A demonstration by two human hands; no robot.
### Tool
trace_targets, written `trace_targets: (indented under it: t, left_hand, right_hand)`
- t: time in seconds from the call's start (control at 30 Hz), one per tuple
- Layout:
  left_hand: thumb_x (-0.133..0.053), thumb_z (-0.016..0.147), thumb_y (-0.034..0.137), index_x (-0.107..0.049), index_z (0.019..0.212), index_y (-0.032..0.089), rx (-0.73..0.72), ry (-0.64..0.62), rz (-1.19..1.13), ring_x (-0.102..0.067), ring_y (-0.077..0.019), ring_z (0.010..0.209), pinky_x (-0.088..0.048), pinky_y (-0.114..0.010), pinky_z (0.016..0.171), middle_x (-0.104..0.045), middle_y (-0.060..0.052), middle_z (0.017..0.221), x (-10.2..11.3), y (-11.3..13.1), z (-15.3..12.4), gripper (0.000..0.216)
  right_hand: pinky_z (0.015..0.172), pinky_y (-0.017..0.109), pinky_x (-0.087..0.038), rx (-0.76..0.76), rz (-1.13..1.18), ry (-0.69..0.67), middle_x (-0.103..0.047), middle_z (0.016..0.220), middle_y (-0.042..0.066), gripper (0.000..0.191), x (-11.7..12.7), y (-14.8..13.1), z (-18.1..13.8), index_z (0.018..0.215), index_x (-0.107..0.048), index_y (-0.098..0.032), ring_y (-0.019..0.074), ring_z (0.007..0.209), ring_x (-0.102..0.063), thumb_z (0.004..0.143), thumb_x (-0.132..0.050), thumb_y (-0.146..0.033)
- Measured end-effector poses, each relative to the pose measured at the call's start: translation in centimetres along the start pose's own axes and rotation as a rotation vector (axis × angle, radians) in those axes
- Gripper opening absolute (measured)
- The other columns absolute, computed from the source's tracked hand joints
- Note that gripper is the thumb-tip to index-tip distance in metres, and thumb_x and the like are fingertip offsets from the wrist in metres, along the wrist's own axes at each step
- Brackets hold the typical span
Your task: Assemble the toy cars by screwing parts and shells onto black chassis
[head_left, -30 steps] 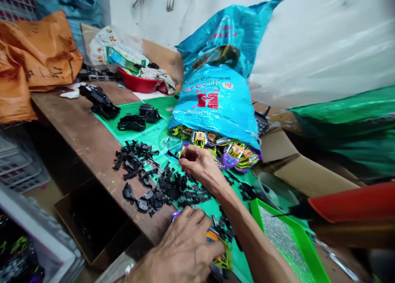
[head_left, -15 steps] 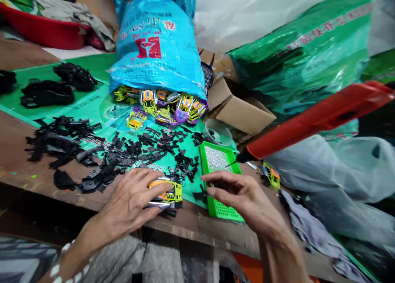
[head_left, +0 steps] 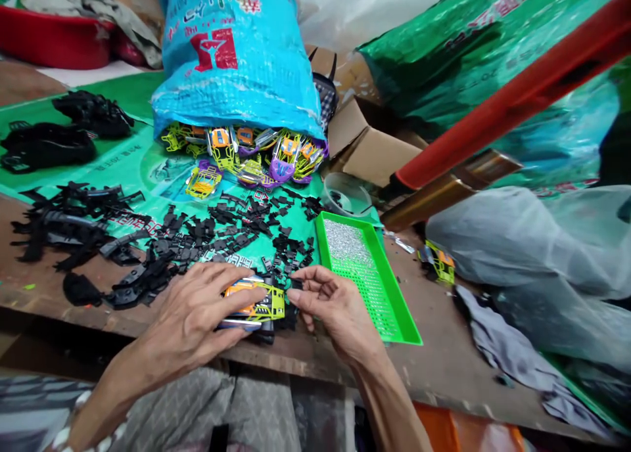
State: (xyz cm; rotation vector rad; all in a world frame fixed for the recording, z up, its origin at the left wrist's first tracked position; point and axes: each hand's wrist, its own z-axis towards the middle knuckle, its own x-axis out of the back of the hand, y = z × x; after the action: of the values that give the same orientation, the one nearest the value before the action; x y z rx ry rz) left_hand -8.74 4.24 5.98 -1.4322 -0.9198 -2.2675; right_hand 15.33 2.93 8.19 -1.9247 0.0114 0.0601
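My left hand (head_left: 197,307) is closed over a toy car (head_left: 273,302) with a yellow-green frame, an orange top and silvery sides, pressing it down at the table's front edge. Close by the car's right end, my right hand (head_left: 335,307) pinches a small black plastic part (head_left: 296,284), mostly hidden by the fingertips. Black parts also show under the car. Just right of this hand lies a green tray (head_left: 401,307) with small silvery screws (head_left: 345,242) heaped toward its far end. A red electric screwdriver (head_left: 493,110) slants above the table on the right.
Loose black plastic parts (head_left: 197,235) spread across the green sheet. Behind them, more toy cars (head_left: 290,153) spill from a blue sack (head_left: 236,58). A clear round tub (head_left: 346,196) and cardboard box (head_left: 379,153) stand beyond the tray. Grey cloth (head_left: 513,353) lies at right.
My right hand has moved left from over the tray to the car's end. The screwdriver's tip is now up and away from the tray. My left hand still holds the car.
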Motion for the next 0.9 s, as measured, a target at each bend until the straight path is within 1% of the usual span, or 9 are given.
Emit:
trace_targets:
  t: [0.07, 0.1, 0.2, 0.3, 0.47, 0.57, 0.73, 0.9]
  left_hand:
    - [-0.059, 0.091, 0.021, -0.050, 0.131, 0.029, 0.006, -0.013, 0.011, -0.049, -0.0241, 0.121, -0.035, -0.039, 0.097, -0.056, -0.006, 0.136, 0.3, 0.3, 0.2, 0.042]
    - [-0.059, 0.091, 0.021, -0.051, 0.130, 0.028, 0.010, -0.017, 0.014, -0.049, -0.0241, 0.121, -0.035, -0.039, 0.097, -0.056, -0.006, 0.135, 0.4, 0.4, 0.2, 0.041]
    - [-0.057, 0.091, 0.022, -0.053, 0.128, 0.028, 0.019, -0.017, 0.018, -0.052, -0.0242, 0.119, -0.037, -0.039, 0.096, -0.058, -0.006, 0.133, 0.4, 0.6, 0.3, 0.038]
    - [-0.058, 0.091, 0.022, -0.052, 0.130, 0.029, 0.002, 0.013, 0.010, -0.052, -0.0242, 0.119, -0.037, -0.040, 0.096, -0.059, -0.006, 0.132, 0.1, 0.4, 0.2, 0.039]
    - [-0.058, 0.091, 0.023, -0.050, 0.130, 0.031, -0.017, 0.056, -0.033, -0.050, -0.0235, 0.120, -0.036, -0.039, 0.095, -0.058, -0.004, 0.132, -0.4, -0.1, -0.1, 0.041]
    - [-0.058, 0.091, 0.022, -0.050, 0.130, 0.030, -0.014, 0.054, -0.059, -0.049, -0.0237, 0.121, -0.035, -0.039, 0.096, -0.058, -0.004, 0.132, -0.4, -0.3, -0.2, 0.042]
    - [-0.060, 0.089, 0.018, -0.048, 0.131, 0.031, -0.005, 0.027, -0.066, -0.047, -0.0235, 0.122, -0.035, -0.040, 0.097, -0.056, -0.004, 0.133, -0.5, -0.1, 0.0, 0.045]
    - [-0.059, 0.089, 0.015, -0.049, 0.128, 0.030, 0.005, 0.036, -0.035, -0.049, -0.0247, 0.121, -0.036, -0.042, 0.097, -0.059, -0.004, 0.130, -0.3, 0.5, 0.4, 0.043]
  right_hand:
    - [0.038, 0.017, -0.036, 0.022, 0.024, 0.040, -0.050, 0.057, -0.009, 0.040, -0.1, 0.2, -0.3, 0.093, -0.064, -0.017, 0.0033, 0.039, -0.043, 0.065, -0.084, -0.038]
    - [0.037, 0.017, -0.036, 0.022, 0.040, 0.039, -0.050, 0.056, -0.009, 0.040, -0.2, 0.2, -0.4, 0.094, -0.065, -0.016, 0.0033, 0.039, -0.042, 0.066, -0.084, -0.038]
    - [0.036, 0.017, -0.037, 0.002, 0.083, -0.015, -0.051, 0.050, -0.009, 0.040, -0.7, 0.3, -0.2, 0.093, -0.067, -0.015, 0.0043, 0.037, -0.042, 0.064, -0.085, -0.037]
    - [0.035, 0.017, -0.036, -0.013, 0.091, -0.049, -0.051, 0.047, -0.009, 0.041, -1.0, 0.5, 0.3, 0.094, -0.067, -0.016, 0.0045, 0.035, -0.042, 0.063, -0.086, -0.036]
    - [0.035, 0.015, -0.033, -0.028, 0.079, -0.060, -0.048, 0.051, -0.011, 0.042, -0.7, 0.4, 0.5, 0.097, -0.067, -0.018, 0.0024, 0.036, -0.039, 0.064, -0.085, -0.034]
    - [0.035, 0.015, -0.031, -0.043, 0.070, -0.059, -0.045, 0.053, -0.011, 0.042, -0.3, 0.3, 0.4, 0.099, -0.067, -0.018, 0.0015, 0.036, -0.035, 0.066, -0.084, -0.036]
    - [0.036, 0.016, -0.026, -0.046, 0.002, -0.077, -0.046, 0.053, -0.010, 0.043, -0.4, -0.2, 0.4, 0.098, -0.067, -0.018, 0.0021, 0.037, -0.037, 0.063, -0.086, -0.035]
    - [0.038, 0.018, -0.023, -0.062, -0.112, -0.069, -0.044, 0.052, -0.011, 0.041, -0.7, -1.0, 0.4, 0.095, -0.065, -0.018, 0.0030, 0.039, -0.034, 0.063, -0.085, -0.035]
